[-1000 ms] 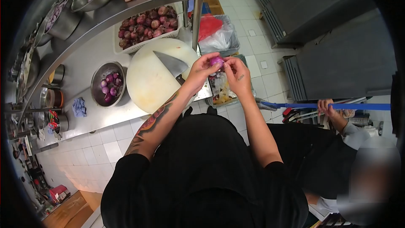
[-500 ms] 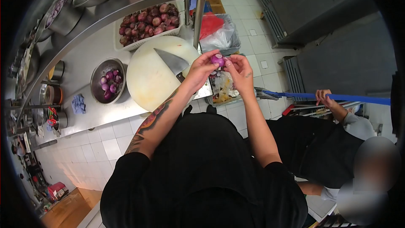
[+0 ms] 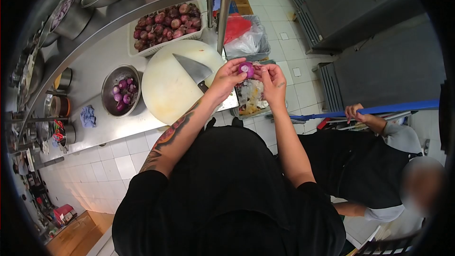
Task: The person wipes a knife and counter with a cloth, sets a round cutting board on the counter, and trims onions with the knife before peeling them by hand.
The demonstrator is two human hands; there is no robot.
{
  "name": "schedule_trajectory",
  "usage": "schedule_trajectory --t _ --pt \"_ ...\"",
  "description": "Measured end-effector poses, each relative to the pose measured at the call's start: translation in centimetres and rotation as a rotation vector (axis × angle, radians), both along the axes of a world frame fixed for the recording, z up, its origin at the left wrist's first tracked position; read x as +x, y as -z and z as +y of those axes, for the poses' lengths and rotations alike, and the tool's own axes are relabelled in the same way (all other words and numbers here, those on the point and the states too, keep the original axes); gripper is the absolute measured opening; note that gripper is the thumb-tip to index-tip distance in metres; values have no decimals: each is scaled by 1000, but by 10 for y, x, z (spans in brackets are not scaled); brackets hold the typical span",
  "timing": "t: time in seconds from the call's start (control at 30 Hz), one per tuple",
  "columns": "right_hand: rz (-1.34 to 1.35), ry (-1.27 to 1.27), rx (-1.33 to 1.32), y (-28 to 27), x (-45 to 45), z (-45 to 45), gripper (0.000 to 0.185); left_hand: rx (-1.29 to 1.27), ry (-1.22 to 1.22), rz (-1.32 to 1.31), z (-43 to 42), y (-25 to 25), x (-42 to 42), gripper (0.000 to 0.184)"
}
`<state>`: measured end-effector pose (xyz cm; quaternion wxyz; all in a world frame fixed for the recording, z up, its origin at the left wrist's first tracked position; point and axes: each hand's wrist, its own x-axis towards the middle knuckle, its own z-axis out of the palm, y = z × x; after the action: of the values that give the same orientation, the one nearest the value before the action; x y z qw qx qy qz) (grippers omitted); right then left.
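My left hand (image 3: pixel 224 82) grips a shiny purple peeled red onion (image 3: pixel 246 69), its pale cut end showing. Beside it my right hand (image 3: pixel 274 84) is closed in a pinch on what looks like a strip of onion skin (image 3: pixel 257 68) at the onion's side. Both hands are above a bin of scraps and peelings (image 3: pixel 251 97). Left of them, a large knife (image 3: pixel 192 68) lies on the round white cutting board (image 3: pixel 163 87). A metal bowl (image 3: pixel 108 83) farther left contains several peeled red onions (image 3: pixel 124 92).
A white basket (image 3: pixel 134 50) of unpeeled red onions (image 3: pixel 168 21) stands behind the board. A steel shelf (image 3: pixel 156 2) overhangs the counter. A crumpled blue cloth (image 3: pixel 88 116) lies at left. On the right, another person's hand (image 3: pixel 355 112) holds a blue pole (image 3: pixel 388 107).
The onion has turned in my left hand, so its cut end faces more toward me. My right fingers have moved slightly away from it. The other person's blue pole has shifted.
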<state>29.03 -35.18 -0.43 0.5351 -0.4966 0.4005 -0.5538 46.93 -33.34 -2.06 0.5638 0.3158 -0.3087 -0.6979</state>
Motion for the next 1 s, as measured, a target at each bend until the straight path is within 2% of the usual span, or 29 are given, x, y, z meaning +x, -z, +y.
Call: schedule_trajectory --t 0.23,0.3,0.33,0.4,0.53,0.6,0.7,1.0 --pt "-60 33 95 -7 -19 -4 15 45 43 272 -4 8 1 51" --pt "423 156 -41 0 -31 -13 15 13 61 201 -4 5 0 50" --pt "424 157 -38 0 -34 -16 15 15 62 202 -4 4 -1 50" --pt "943 360 -611 -6 -37 -20 14 55 42 206 -7 2 -5 49" --pt "777 282 -529 -13 -29 -15 17 150 54 208 -14 2 -11 46" --pt "435 62 -81 -7 -23 -13 16 145 58 212 -14 1 -14 44" --pt "425 52 -210 -19 -16 -6 14 186 84 232 -17 7 -14 41" --pt "489 48 -291 -33 -11 0 15 317 115 212 -15 -1 -16 47"
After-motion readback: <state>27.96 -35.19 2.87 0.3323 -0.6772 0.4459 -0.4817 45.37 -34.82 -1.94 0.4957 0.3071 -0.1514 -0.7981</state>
